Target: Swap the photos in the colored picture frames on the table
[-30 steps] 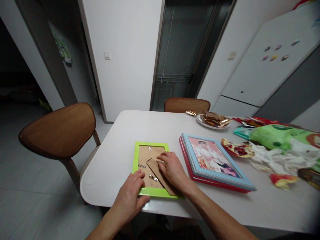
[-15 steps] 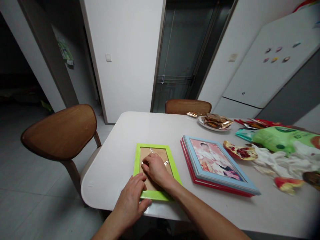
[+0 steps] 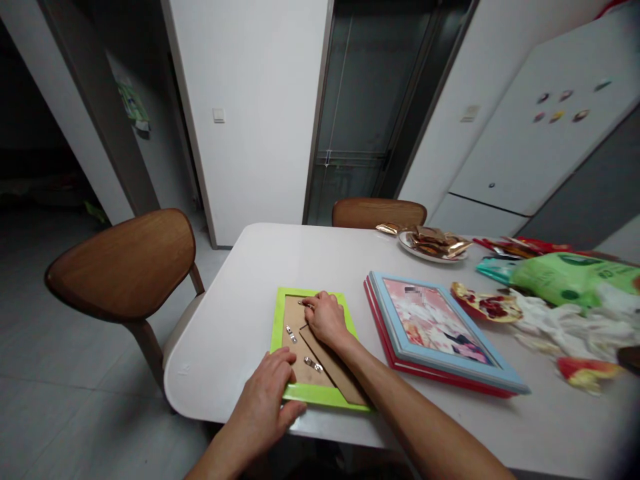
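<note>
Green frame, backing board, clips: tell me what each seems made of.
Green frame: plastic or painted wood, glossy by its highlights; which, I can't tell. Backing board: likely matte fibreboard, being brown without shine. Clips: apparently polished metal, from their silvery glints.

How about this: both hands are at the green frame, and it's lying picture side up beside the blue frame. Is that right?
Not quite: the green frame lies back side up. The head view shows its brown backing board and metal clips. Yes, the left hand and right hand are at it, beside the blue frame.
</note>
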`<state>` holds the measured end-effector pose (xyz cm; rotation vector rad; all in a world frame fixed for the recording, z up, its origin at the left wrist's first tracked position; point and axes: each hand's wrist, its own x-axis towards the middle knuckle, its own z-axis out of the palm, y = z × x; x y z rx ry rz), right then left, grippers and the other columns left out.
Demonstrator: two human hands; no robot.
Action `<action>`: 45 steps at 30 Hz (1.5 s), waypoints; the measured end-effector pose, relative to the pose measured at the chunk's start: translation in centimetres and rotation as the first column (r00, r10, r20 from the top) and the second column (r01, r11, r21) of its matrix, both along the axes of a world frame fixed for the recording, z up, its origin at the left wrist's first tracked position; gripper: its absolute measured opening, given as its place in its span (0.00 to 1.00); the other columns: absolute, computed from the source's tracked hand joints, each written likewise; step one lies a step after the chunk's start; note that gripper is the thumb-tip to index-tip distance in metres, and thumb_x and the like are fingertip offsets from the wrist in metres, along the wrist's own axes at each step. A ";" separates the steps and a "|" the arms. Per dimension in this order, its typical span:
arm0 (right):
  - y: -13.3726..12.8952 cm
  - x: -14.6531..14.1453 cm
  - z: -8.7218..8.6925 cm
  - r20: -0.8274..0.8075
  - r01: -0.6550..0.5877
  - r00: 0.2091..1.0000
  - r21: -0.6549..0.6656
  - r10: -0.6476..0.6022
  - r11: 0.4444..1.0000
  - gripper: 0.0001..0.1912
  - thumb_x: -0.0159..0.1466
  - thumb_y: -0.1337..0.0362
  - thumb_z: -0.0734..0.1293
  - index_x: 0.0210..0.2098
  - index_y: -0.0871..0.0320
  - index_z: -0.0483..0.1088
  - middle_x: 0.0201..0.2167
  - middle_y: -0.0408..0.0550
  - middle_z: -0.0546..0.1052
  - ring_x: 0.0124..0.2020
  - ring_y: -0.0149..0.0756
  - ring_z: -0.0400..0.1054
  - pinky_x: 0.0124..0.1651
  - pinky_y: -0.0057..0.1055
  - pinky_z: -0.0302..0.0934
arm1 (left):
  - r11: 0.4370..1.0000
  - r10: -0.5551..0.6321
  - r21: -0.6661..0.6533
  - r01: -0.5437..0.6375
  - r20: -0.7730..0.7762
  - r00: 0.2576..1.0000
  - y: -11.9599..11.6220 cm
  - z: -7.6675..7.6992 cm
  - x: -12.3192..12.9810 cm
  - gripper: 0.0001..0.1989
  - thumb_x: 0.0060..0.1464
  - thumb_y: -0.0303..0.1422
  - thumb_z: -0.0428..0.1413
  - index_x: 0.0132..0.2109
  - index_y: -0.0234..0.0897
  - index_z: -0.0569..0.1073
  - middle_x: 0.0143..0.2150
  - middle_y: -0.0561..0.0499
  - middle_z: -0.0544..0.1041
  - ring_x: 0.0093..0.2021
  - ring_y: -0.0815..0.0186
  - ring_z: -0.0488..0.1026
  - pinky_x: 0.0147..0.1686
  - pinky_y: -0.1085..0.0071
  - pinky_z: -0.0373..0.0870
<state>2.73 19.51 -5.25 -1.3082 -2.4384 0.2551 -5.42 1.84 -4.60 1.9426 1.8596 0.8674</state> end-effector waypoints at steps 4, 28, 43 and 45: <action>-1.6 2.2 1.1 -0.066 -0.075 0.995 0.007 0.075 0.997 0.17 0.58 0.62 0.56 0.46 0.57 0.65 0.40 0.51 0.68 0.42 0.37 0.58 0.44 0.31 0.49 | 1.000 0.008 0.002 -0.008 0.005 1.000 -0.2 0.2 0.1 0.10 0.41 0.26 0.56 0.31 0.38 0.63 0.50 0.45 0.66 0.54 0.59 0.58 0.53 0.60 0.55; -6.2 5.9 5.3 -0.126 -0.212 0.969 0.004 0.211 0.977 0.16 0.48 0.65 0.64 0.38 0.58 0.69 0.33 0.49 0.67 0.37 0.36 0.59 0.40 0.31 0.55 | 0.972 0.171 -0.024 -0.235 0.759 0.629 2.9 0.3 -0.3 0.21 0.48 0.33 0.51 0.49 0.33 0.56 0.43 0.44 0.72 0.41 0.63 0.71 0.42 0.64 0.67; -4.0 8.7 0.4 0.025 0.022 0.999 -0.015 -0.022 1.000 0.20 0.55 0.65 0.59 0.47 0.66 0.63 0.38 0.57 0.68 0.40 0.40 0.62 0.44 0.32 0.53 | 0.868 0.463 -0.287 -0.405 0.761 0.455 -1.4 0.8 -8.5 0.10 0.49 0.32 0.49 0.40 0.35 0.66 0.27 0.52 0.76 0.28 0.62 0.74 0.26 0.69 0.69; -3.9 8.7 0.0 0.059 0.042 0.997 -0.043 -0.040 0.998 0.22 0.55 0.67 0.59 0.48 0.67 0.61 0.37 0.57 0.69 0.39 0.39 0.63 0.43 0.31 0.53 | 0.863 0.481 -0.261 -0.432 0.682 0.550 -1.5 0.5 -9.4 0.11 0.48 0.34 0.50 0.40 0.35 0.66 0.30 0.50 0.76 0.31 0.61 0.74 0.29 0.68 0.69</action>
